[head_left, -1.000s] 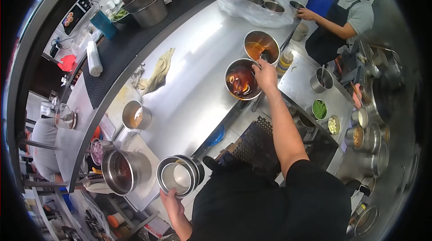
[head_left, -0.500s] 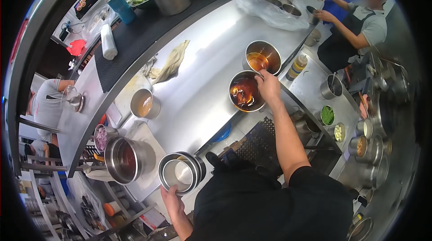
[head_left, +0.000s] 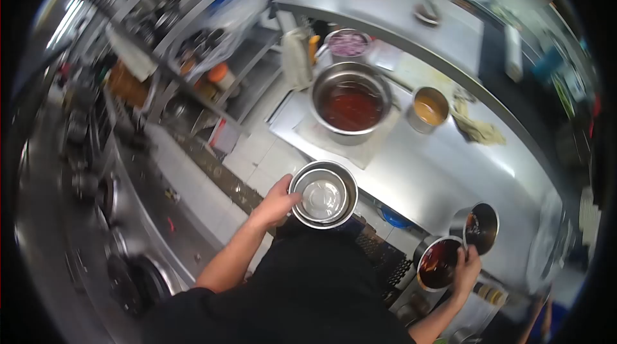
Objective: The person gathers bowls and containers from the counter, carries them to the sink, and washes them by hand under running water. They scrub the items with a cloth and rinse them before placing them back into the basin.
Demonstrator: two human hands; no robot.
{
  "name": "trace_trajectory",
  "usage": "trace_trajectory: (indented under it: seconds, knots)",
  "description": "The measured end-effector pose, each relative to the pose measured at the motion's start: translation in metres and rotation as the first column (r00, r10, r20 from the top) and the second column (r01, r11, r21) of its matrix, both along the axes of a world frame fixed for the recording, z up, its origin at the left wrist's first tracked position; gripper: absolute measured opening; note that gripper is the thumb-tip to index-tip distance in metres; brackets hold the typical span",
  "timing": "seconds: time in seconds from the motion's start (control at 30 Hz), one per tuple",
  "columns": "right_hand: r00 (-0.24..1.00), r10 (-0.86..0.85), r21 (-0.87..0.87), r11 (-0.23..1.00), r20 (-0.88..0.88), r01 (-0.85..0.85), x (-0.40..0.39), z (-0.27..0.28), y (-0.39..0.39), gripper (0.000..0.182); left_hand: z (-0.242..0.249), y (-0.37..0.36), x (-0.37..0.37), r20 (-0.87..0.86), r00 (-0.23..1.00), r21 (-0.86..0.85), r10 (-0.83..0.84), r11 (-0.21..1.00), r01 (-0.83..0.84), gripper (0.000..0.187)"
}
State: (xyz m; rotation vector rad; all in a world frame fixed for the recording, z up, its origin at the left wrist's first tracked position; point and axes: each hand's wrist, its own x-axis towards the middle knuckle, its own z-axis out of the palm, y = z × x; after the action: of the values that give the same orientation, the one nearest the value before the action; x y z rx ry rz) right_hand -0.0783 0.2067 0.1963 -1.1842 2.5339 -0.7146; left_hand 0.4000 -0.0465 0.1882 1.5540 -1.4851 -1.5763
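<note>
My left hand (head_left: 277, 202) grips the rim of a stack of nested metal pots (head_left: 324, 196), which look empty, in front of my body. At the lower right, my right hand (head_left: 468, 270) is closed on the rim of a metal pot of dark red-brown liquid (head_left: 438, 265). A second metal pot with dark residue (head_left: 482, 228) stands against it on the steel counter (head_left: 411, 183). A large pot of red liquid (head_left: 350, 106) rests on a cloth, with a smaller pot of orange-brown liquid (head_left: 430, 107) to its right.
A bowl of chopped purple onion (head_left: 348, 43) sits behind the large pot. A yellowish cloth (head_left: 479, 128) lies on the counter. Shelving (head_left: 257, 61) stands at the upper left, a stove area (head_left: 128, 247) at the left. Parts of other people show at the top and lower right edges.
The view has swung to the left, so the counter and both right-hand pots appear further right and lower. Both hands keep their hold on the pots.
</note>
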Motion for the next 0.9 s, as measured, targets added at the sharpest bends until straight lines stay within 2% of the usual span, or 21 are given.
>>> trace_trajectory:
  seconds: [0.03, 0.13, 0.2, 0.3, 0.33, 0.43, 0.47, 0.53, 0.6, 0.7, 0.73, 0.83, 0.9]
  knots:
    - [0.997, 0.079, -0.005, 0.997, 0.020, -0.079, 0.010, 0.008, -0.011, 0.012, 0.008, -0.002, 0.008, 0.004, 1.000, 0.039, 0.028, 0.999, -0.028, 0.036]
    - [0.972, 0.223, 0.305, 0.923, 0.074, -0.235, 0.055, 0.033, -0.046, 0.013, -0.011, -0.005, 0.052, -0.067, 0.988, 0.074, 0.140, 0.988, -0.135, 0.038]
    - [0.919, 0.383, 0.234, 0.889, 0.095, -0.394, 0.092, 0.034, -0.068, 0.018, -0.008, -0.012, 0.083, -0.125, 0.969, 0.155, 0.211, 0.969, -0.191, 0.039]
    - [0.831, 0.542, 0.220, 0.802, 0.126, -0.556, 0.151, 0.034, -0.105, 0.020, -0.014, -0.023, 0.136, -0.080, 0.949, 0.285, 0.306, 0.919, -0.272, 0.046]
    - [0.800, 0.590, 0.287, 0.753, 0.105, -0.593, 0.173, 0.033, -0.121, 0.020, -0.027, -0.026, 0.155, -0.052, 0.949, 0.220, 0.310, 0.931, -0.292, 0.045]
    - [0.717, 0.687, 0.343, 0.650, 0.116, -0.679, 0.245, 0.014, -0.179, 0.017, -0.073, -0.036, 0.223, -0.006, 0.955, 0.038, 0.298, 0.954, -0.297, 0.031]
    - [0.667, 0.737, 0.354, 0.599, 0.109, -0.719, 0.265, 0.006, -0.207, 0.018, -0.080, -0.036, 0.244, -0.072, 0.939, 0.132, 0.338, 0.936, -0.327, 0.027]
    - [0.553, 0.820, 0.434, 0.448, 0.149, -0.782, 0.306, -0.006, -0.240, 0.019, -0.101, -0.027, 0.294, -0.028, 0.912, 0.133, 0.410, 0.905, -0.403, 0.028]
    - [0.399, 0.910, 0.355, 0.338, 0.113, -0.872, 0.342, -0.018, -0.284, 0.026, -0.112, -0.023, 0.338, -0.002, 0.872, 0.130, 0.490, 0.864, -0.486, 0.026]
    - [0.280, 0.955, 0.366, 0.229, 0.092, -0.902, 0.393, -0.020, -0.336, 0.028, -0.084, -0.014, 0.390, 0.097, 0.784, 0.101, 0.613, 0.778, -0.620, 0.025]
    - [0.241, 0.968, 0.348, 0.204, 0.067, -0.915, 0.399, -0.029, -0.355, 0.025, -0.091, -0.013, 0.408, 0.090, 0.752, 0.088, 0.654, 0.747, -0.660, 0.026]
    - [0.337, 0.937, 0.293, 0.297, 0.093, -0.909, 0.453, -0.001, -0.407, 0.027, -0.101, -0.009, 0.449, 0.054, 0.664, 0.068, 0.746, 0.661, -0.747, 0.028]
    - [0.397, 0.914, 0.226, 0.370, 0.088, -0.901, 0.473, 0.008, -0.434, 0.027, -0.087, -0.021, 0.463, 0.026, 0.625, 0.086, 0.780, 0.621, -0.779, 0.030]
